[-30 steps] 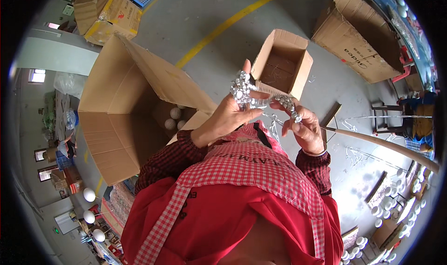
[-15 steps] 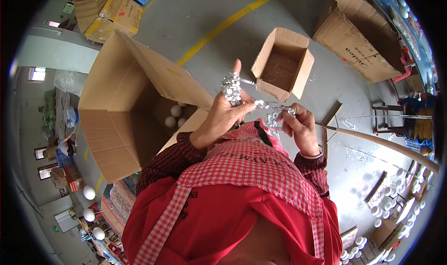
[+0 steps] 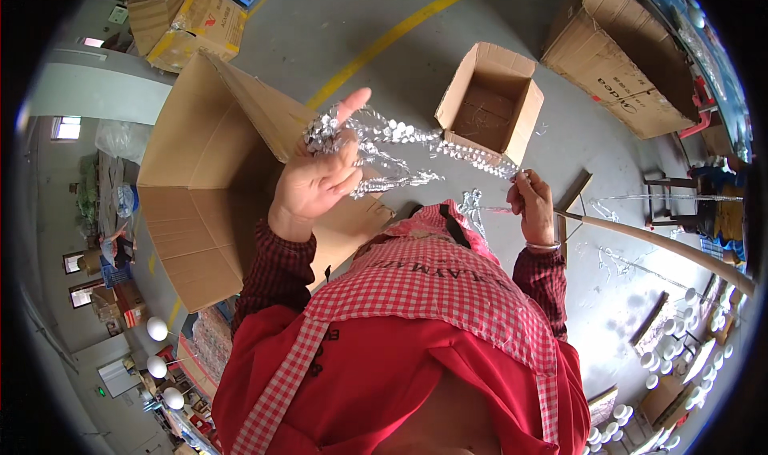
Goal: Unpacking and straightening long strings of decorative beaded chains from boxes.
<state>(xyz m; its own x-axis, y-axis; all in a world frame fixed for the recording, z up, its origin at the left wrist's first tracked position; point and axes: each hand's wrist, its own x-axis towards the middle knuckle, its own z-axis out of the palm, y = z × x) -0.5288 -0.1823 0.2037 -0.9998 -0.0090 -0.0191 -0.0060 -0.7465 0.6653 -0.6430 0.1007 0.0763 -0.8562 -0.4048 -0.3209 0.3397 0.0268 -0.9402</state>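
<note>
Loops of a shiny silver sequin garland stretch between my two hands, above the floor. Around the fingers of my left hand the bulk of it is wound in a bunch, and one finger sticks out past the coil. More loose loops hang from that hand toward the middle. At the other end, my right hand pinches the strands with its fingers closed. A smaller silver tangle dangles near the red checked apron, left of my right hand; what it hangs from is unclear.
A large open carton stands on the left, partly behind my left arm. Ahead sits a small open carton with silver scraps inside. Another tall carton is at the far right. A curved wooden pole and white balls lie rightward.
My left hand has moved left and turned, drawing the garland out into long loops. My right hand has shifted slightly right. The white balls inside the large carton are now hidden.
</note>
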